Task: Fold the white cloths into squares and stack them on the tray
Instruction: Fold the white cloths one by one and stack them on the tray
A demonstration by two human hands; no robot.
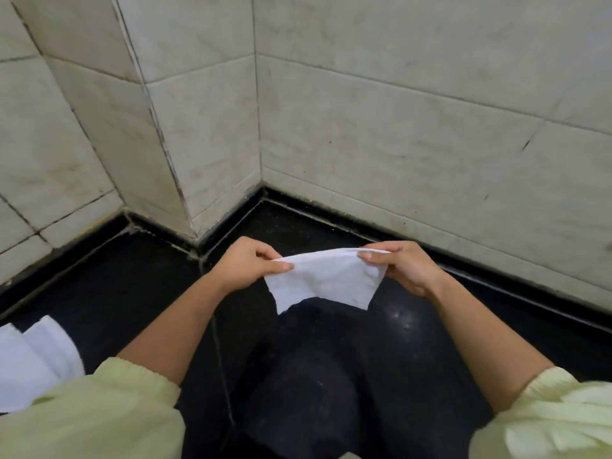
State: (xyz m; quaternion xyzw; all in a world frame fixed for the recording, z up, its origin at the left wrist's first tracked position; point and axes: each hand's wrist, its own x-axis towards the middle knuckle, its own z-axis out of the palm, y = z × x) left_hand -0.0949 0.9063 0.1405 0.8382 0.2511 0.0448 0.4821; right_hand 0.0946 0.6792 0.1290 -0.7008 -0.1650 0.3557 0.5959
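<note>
Both arms reach forward: the left hand [249, 264] and right hand [402, 267] each pinch an upper corner of a white cloth [326, 280], held taut above the black floor [132, 286].

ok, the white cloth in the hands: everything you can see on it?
The white cloth looks like thin, soft, slightly creased fabric, plain, with no print. It is held in the air above the dark floor, stretched sideways along its upper edge and hanging slack below, the lower edge uneven. The left hand pinches its left end, and the right hand pinches its right end. Nothing else touches it. Whether it is already folded over cannot be told.
</note>
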